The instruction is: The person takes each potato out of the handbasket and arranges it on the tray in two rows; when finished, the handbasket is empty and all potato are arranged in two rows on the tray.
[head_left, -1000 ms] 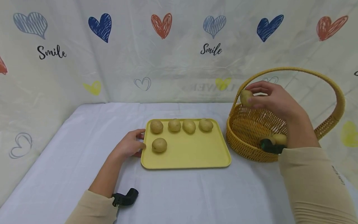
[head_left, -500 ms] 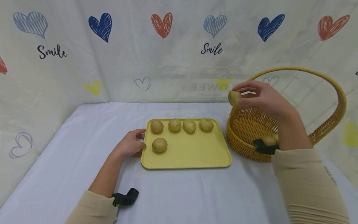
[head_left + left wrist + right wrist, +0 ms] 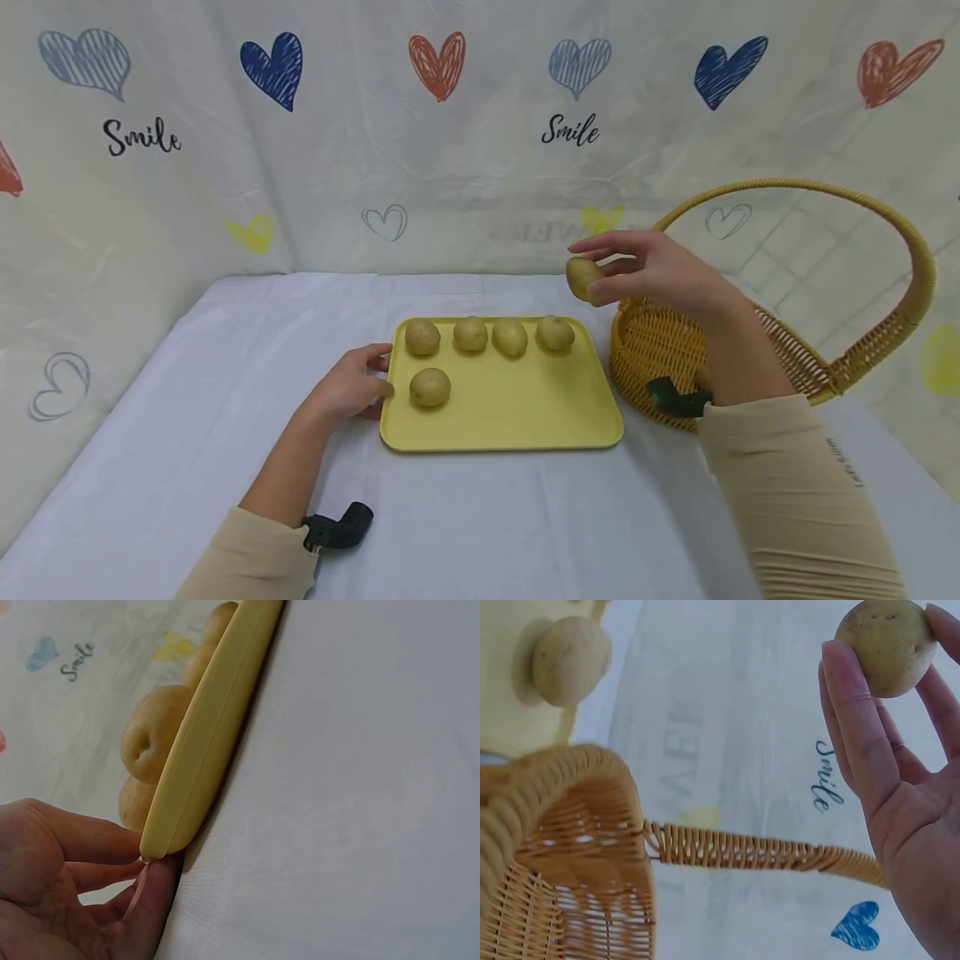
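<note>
In the head view my right hand point(image 3: 648, 271) pinches a potato point(image 3: 583, 278) between thumb and fingertips, raised above the gap between tray and basket. The right wrist view shows the same potato point(image 3: 886, 646) at the ends of the fingers. At the yellow tray's point(image 3: 517, 417) left edge, my left hand point(image 3: 351, 386) grips the rim. In the left wrist view one finger lies under the tray's edge point(image 3: 196, 761) and another digit presses from the other side. Several potatoes form a row along the tray's back; one more potato point(image 3: 430, 387) sits in front at the left.
A wicker basket point(image 3: 652, 354) with a tall arched handle point(image 3: 892, 221) stands right of the tray, partly behind my right forearm. A potato point(image 3: 702, 377) shows inside it. White cloth point(image 3: 480, 525) covers the table, and a curtain printed with hearts hangs behind.
My right hand has carried the potato leftward from over the basket, past its rim, and slightly lower. The left hand and the tray have stayed in place.
</note>
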{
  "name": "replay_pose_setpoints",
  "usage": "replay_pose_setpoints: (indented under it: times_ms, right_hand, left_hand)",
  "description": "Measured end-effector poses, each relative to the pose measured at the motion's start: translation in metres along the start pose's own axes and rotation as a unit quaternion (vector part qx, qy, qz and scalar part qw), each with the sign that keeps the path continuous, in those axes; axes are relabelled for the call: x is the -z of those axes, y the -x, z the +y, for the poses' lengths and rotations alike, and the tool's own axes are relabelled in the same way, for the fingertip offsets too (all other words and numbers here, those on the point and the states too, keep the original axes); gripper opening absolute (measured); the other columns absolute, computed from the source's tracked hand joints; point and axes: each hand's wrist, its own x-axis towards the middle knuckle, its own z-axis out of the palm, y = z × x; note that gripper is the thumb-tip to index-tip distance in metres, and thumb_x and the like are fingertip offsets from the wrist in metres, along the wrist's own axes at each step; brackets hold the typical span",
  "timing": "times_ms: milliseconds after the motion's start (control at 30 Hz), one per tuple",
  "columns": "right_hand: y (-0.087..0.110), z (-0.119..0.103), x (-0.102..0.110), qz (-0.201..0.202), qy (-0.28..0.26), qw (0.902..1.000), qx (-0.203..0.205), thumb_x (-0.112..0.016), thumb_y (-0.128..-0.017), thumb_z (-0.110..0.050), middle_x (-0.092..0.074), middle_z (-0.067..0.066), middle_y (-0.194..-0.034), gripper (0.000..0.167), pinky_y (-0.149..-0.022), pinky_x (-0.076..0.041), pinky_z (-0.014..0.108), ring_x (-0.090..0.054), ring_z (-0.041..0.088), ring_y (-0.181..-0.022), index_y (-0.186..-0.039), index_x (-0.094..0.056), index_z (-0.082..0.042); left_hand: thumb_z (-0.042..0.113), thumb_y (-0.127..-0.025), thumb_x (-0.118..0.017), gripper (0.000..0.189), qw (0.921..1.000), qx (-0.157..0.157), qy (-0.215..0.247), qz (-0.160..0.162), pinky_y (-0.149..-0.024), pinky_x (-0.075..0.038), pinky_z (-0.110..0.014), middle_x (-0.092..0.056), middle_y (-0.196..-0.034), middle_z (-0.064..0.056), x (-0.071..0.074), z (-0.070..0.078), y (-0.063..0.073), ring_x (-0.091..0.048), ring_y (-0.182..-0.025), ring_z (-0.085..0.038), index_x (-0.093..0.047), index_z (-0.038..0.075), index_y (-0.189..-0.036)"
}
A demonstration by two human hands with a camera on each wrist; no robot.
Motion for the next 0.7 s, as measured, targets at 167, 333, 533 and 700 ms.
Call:
replay_pose_setpoints:
  times_ms: [167, 333, 533, 700]
  right_hand:
    - [-0.009, -0.003, -0.012, -0.028, 0.004, 0.9996, 0.007, -0.078, -0.092, -0.023, -0.063, -0.003, -0.141, 0.048, -0.098, -0.053, 0.037, -0.068, 0.021, -0.118, -0.138, -0.067, -0.025]
    - [-0.017, -0.007, -0.027, -0.053, 0.014, 0.9983, 0.018, -0.079, -0.09, -0.022, -0.063, -0.002, -0.142, 0.048, -0.104, -0.05, 0.045, -0.059, 0.027, -0.13, -0.137, -0.068, -0.019]
    - [-0.028, -0.009, -0.046, -0.088, 0.035, 0.9943, 0.048, -0.078, -0.089, -0.022, -0.064, 0.0, -0.139, 0.046, -0.1, -0.053, 0.043, -0.062, 0.025, -0.124, -0.135, -0.069, -0.019]
    - [-0.032, -0.012, -0.058, -0.114, 0.035, 0.9914, 0.056, -0.079, -0.089, -0.023, -0.064, 0.0, -0.138, 0.048, -0.102, -0.053, 0.044, -0.061, 0.026, -0.127, -0.136, -0.068, -0.019]
  left_hand:
    - [-0.004, -0.088, -0.06, 0.079, 1.0, -0.001, -0.003, 0.001, -0.073, -0.064, -0.036, -0.042, -0.147, -0.018, 0.001, 0.001, 0.001, -0.062, -0.104, -0.026, -0.031, 0.006, -0.162]
    - [-0.004, -0.088, -0.06, 0.08, 1.0, 0.0, -0.003, 0.001, -0.074, -0.064, -0.036, -0.043, -0.147, -0.018, 0.001, 0.002, 0.0, -0.061, -0.105, -0.026, -0.031, 0.006, -0.162]
    - [-0.004, -0.088, -0.06, 0.08, 1.0, 0.001, -0.004, 0.0, -0.073, -0.064, -0.036, -0.043, -0.147, -0.018, 0.001, 0.001, 0.0, -0.061, -0.105, -0.026, -0.031, 0.006, -0.162]
    - [-0.005, -0.088, -0.059, 0.08, 1.0, -0.007, 0.0, -0.004, -0.072, -0.064, -0.035, -0.043, -0.146, -0.02, 0.0, 0.0, -0.001, -0.062, -0.101, -0.025, -0.03, 0.004, -0.162]
